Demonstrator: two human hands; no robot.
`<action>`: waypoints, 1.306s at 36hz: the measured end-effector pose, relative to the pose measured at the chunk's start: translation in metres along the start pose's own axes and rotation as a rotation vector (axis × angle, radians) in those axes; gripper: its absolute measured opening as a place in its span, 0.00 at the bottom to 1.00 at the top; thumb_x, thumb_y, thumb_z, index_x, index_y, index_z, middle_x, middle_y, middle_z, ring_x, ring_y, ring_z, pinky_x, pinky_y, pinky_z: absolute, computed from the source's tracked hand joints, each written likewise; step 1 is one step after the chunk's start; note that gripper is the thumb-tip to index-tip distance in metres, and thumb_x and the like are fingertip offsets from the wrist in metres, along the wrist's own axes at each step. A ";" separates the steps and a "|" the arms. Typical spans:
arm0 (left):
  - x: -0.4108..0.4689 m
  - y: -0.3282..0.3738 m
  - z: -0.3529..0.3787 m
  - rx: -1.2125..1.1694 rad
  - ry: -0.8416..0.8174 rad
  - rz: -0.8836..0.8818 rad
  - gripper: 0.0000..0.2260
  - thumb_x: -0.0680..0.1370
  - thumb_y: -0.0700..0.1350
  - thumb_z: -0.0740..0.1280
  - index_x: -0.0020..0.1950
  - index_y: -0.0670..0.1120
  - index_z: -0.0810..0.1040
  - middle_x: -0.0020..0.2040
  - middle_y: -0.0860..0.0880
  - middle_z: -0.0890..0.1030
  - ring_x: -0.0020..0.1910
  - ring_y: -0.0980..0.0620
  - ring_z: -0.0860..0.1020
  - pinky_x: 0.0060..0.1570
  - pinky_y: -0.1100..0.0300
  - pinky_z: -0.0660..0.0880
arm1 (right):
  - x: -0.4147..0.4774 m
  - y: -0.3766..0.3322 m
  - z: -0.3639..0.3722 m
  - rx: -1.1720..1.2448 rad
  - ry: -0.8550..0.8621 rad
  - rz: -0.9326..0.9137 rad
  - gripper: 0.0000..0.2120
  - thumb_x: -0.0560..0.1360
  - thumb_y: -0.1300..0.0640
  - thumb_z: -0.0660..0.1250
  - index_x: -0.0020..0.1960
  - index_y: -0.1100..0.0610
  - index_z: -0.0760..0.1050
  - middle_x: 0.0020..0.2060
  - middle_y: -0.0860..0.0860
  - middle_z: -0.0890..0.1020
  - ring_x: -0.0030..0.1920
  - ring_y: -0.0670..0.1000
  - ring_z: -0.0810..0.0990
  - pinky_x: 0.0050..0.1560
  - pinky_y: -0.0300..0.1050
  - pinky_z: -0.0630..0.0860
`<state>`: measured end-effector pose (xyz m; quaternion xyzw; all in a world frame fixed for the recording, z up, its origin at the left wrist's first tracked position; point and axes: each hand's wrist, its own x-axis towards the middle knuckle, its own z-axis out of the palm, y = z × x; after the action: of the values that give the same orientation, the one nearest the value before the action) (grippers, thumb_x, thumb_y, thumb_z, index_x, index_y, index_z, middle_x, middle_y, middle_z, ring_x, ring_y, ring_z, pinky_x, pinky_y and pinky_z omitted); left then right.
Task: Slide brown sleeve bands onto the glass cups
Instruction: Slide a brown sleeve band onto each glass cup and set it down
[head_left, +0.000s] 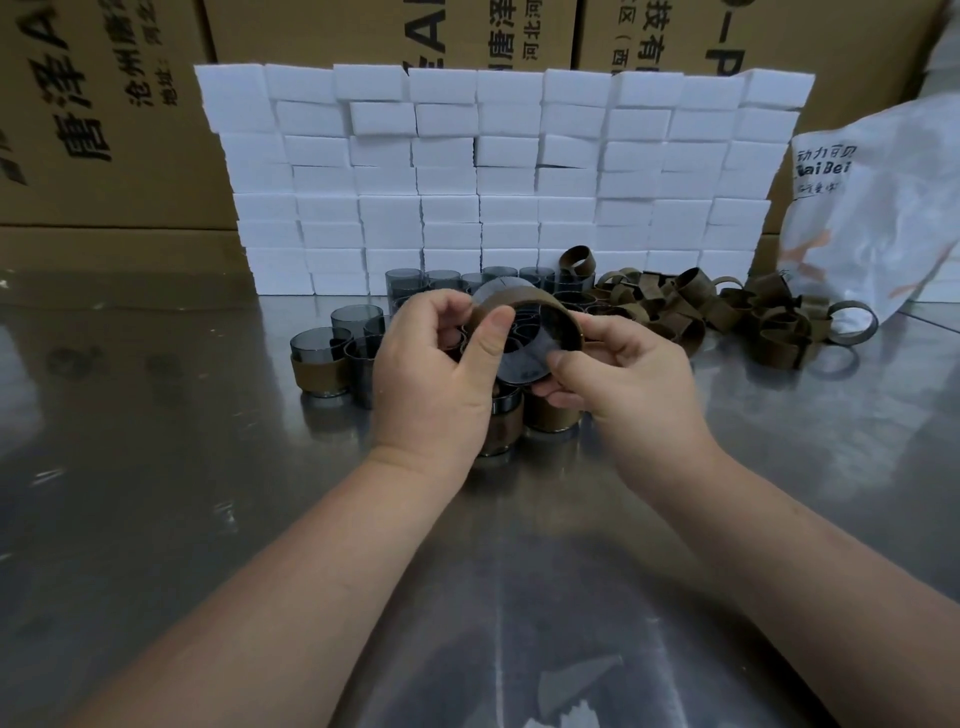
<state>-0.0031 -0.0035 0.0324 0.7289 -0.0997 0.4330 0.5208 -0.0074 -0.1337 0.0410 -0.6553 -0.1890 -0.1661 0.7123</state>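
Above the metal table, both hands hold one smoky glass cup (524, 345) on its side, with a brown sleeve band (524, 300) around its body. My left hand (441, 374) grips the cup's left side, thumb on the band's edge. My right hand (618, 369) pinches the cup's right rim and band. Behind and under the hands stand several glass cups (356, 318); some wear brown bands, such as the banded cup (318, 364) at the left. A pile of loose brown bands (727, 306) lies to the right.
A wall of stacked white foam blocks (498, 171) stands behind the cups. Printed cardboard boxes (104, 114) rise behind it. A white plastic bag (878, 208) sits at the right. The steel tabletop (208, 519) stretches toward me.
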 end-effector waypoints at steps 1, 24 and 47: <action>-0.001 0.000 0.001 -0.008 -0.023 -0.011 0.21 0.70 0.65 0.60 0.54 0.52 0.72 0.50 0.55 0.75 0.51 0.56 0.74 0.53 0.60 0.73 | 0.000 0.000 0.000 0.006 -0.002 -0.006 0.12 0.72 0.67 0.68 0.45 0.50 0.78 0.29 0.47 0.83 0.30 0.43 0.81 0.32 0.33 0.76; -0.021 0.011 0.011 -0.481 -0.434 -0.274 0.28 0.70 0.53 0.56 0.70 0.51 0.64 0.66 0.54 0.70 0.65 0.61 0.69 0.64 0.66 0.66 | -0.003 0.004 0.001 0.165 -0.020 0.212 0.20 0.79 0.44 0.53 0.58 0.56 0.75 0.56 0.58 0.80 0.55 0.52 0.80 0.59 0.48 0.75; -0.023 0.023 0.019 -0.880 -0.177 -0.466 0.19 0.79 0.55 0.49 0.50 0.45 0.75 0.35 0.51 0.81 0.40 0.54 0.80 0.45 0.56 0.77 | -0.011 0.000 0.014 0.560 -0.030 0.277 0.22 0.78 0.43 0.52 0.54 0.61 0.71 0.49 0.64 0.77 0.47 0.56 0.78 0.42 0.44 0.80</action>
<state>-0.0205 -0.0365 0.0295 0.4771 -0.1513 0.1586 0.8511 -0.0179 -0.1194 0.0361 -0.4557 -0.1469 0.0007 0.8779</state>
